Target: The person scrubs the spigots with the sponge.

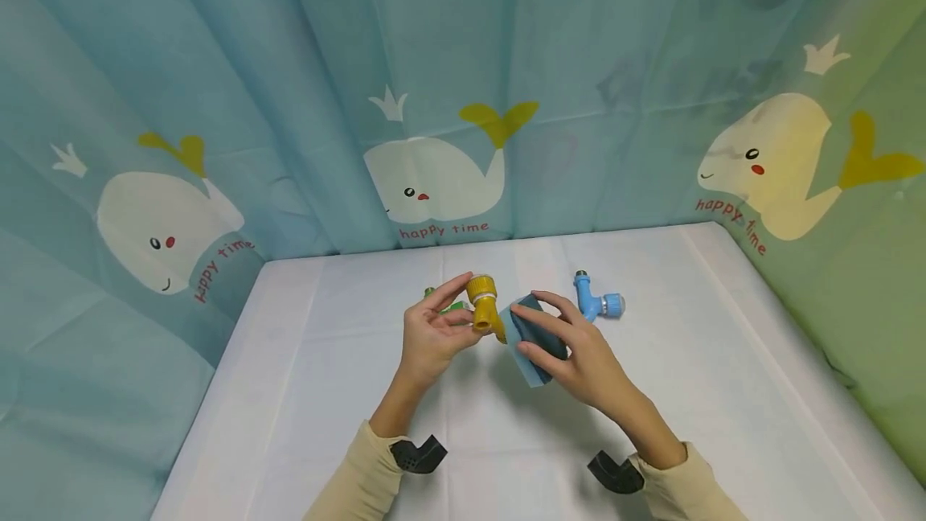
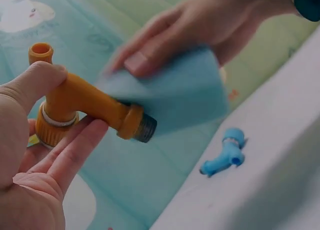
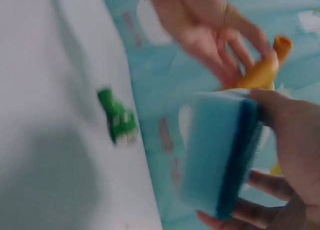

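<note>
My left hand [image 1: 434, 339] holds a yellow-orange plastic tap [image 2: 90, 99] between thumb and fingers, above the table. The tap's ribbed knob and pale ring show, and its dark threaded end [image 2: 146, 128] points toward the right hand. In my right hand [image 1: 586, 356] is a blue sponge [image 3: 210, 150] with a darker layer along one side, pinched between thumb and fingers. The sponge is right beside the tap's threaded end; in the left wrist view it is blurred and overlaps behind that end. Whether they touch, I cannot tell.
A blue tap [image 1: 592, 304] lies on the white-covered table [image 1: 347, 392] to the right of the hands. Behind the left hand lies a green tap [image 3: 118, 117], partly hidden in the head view. A whale-print curtain [image 1: 318, 103] stands around the table's back and sides.
</note>
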Tool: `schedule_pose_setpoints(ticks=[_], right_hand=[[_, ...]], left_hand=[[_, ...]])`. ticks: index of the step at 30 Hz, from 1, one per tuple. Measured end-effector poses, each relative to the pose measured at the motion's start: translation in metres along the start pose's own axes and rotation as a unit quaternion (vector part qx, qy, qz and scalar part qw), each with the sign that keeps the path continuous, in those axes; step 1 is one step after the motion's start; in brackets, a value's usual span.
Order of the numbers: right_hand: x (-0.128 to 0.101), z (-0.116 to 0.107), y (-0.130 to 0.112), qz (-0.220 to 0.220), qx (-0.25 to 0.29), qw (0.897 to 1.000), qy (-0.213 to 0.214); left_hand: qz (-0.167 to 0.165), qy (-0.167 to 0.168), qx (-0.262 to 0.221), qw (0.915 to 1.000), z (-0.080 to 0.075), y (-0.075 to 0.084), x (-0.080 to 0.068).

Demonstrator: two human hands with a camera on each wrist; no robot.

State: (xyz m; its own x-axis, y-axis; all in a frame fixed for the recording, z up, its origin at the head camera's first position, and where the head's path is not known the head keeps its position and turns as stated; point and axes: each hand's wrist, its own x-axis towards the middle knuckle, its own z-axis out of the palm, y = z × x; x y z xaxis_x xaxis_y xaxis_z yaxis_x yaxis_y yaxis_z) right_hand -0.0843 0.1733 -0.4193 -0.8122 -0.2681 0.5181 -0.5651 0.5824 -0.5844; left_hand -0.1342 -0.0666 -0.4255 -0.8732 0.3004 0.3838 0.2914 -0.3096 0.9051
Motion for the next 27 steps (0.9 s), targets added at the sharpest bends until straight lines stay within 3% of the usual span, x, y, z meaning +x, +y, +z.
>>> schedule_pose_setpoints(ticks=[4,7,11,20,27], right_hand=[[-0.0007,0.0008,0.0004,0.014,-0.011,1.0,0.015],[0.0002,0.0022,-0.0005,0.014,0.01,1.0,0.009],[0.0007,0.0016,0.0009,0.021,-0.002,1.0,0.002],[0.0006,-0.0059,0.0054,0.05,0.046,0.997,-0.043],[0.0021,-0.0074,0.0063,0.045,0.046,0.996,-0.058]], left_hand=[[-0.008,0.011,-0.003,0.9999,-0.0007,-0.0006,0.0004],[-0.011,0.02,-0.008,0.9997,0.0007,-0.0002,0.0016],[-0.019,0.024,-0.013,0.9994,0.0022,0.0009,0.0003],[0.008,-0.044,0.017,0.9989,0.0035,0.0049,-0.0018],[0.01,-0.05,0.034,0.9982,0.0026,0.0065,-0.0017]])
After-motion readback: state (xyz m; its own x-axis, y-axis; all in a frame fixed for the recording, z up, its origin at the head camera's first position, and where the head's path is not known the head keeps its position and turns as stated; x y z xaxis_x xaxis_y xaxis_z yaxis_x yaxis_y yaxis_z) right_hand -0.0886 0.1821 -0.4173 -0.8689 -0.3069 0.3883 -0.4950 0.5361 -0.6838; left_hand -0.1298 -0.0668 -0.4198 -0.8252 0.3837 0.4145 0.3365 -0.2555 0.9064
